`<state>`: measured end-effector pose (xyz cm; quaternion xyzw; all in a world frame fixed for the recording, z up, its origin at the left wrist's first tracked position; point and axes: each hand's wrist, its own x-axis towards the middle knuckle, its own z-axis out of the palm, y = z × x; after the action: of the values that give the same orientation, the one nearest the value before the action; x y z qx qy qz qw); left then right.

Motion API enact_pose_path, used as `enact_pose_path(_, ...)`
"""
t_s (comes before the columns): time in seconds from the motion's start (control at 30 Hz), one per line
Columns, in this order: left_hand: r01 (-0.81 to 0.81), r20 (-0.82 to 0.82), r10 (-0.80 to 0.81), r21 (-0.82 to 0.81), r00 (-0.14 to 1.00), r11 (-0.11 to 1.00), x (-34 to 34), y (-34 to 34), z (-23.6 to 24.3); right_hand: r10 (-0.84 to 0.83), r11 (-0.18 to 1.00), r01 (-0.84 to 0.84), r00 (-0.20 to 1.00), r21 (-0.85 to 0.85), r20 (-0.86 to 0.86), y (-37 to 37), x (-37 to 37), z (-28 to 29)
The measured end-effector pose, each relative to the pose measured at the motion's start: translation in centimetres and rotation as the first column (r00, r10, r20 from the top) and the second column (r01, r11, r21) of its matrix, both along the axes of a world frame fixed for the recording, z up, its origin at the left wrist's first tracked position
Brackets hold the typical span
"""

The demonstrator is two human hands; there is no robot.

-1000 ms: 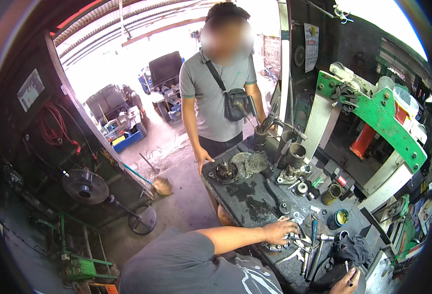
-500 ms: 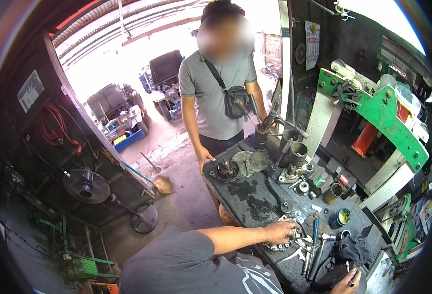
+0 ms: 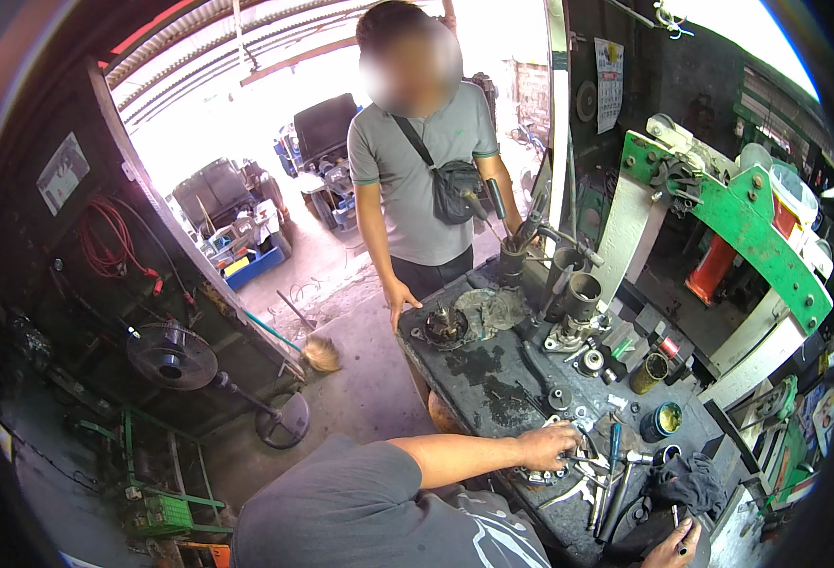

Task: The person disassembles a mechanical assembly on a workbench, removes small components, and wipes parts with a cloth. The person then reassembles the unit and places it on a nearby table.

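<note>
My left hand (image 3: 547, 445) reaches across the workbench (image 3: 455, 390), its fingers curled down at a round metal part (image 3: 537, 476). What the fingers grip there is hidden. Low at the right, my right hand (image 3: 673, 546) is closed around a slim metal tool (image 3: 675, 517), whose kind I cannot make out. Between the hands lie wrenches (image 3: 594, 506), a blue-handled tool (image 3: 615, 440), a hammer (image 3: 637, 457) and a black bar-like handle (image 3: 616, 511). A dark cloth (image 3: 687, 483) is bunched just beyond my right hand.
Across the bench stands a person (image 3: 424, 180), one hand on its edge. Tool-filled cylinders (image 3: 512, 263), a metal housing (image 3: 568, 334), a greasy round part (image 3: 445, 327) and a tin of yellowish grease (image 3: 665, 419) stand on it. A green-and-white press frame (image 3: 739, 222) rises right; a fan (image 3: 171, 358) stands left.
The view has shifted slightly. The person across the bench has moved their head toward the left. My two hands stay in nearly the same places.
</note>
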<state>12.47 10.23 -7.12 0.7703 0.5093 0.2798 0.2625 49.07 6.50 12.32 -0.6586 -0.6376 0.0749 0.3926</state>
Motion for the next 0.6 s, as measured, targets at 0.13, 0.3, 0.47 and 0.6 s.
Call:
enact_pose_path(0.13, 0.083, -0.071, -0.084, -0.028, 0.994, 0.996, -0.16, 0.13, -0.21, 0.004, 1.000, -0.004, 1.000, 0.002, 0.005, -0.07, -0.20, 0.22)
enact_pose_path(0.3, -0.014, 0.005, 0.014, 0.023, 1.000, 1.000, -0.10, 0.20, -0.46, 0.002, 1.000, -0.003, 1.000, 0.024, 0.011, 0.06, -0.17, -0.04)
enact_pose_path(0.47, 0.050, -0.016, -0.049, 0.033, 0.999, 0.998, -0.24, 0.20, -0.66, -0.011, 1.000, 0.011, 1.000, -0.007, 0.008, 0.17, -0.07, -0.30)
enact_pose_path(0.6, -0.049, 0.051, 0.047, 0.028, 0.998, 0.998, -0.09, 0.26, -0.72, -0.016, 1.000, 0.016, 1.000, 0.024, 0.006, 0.13, -0.06, -0.36)
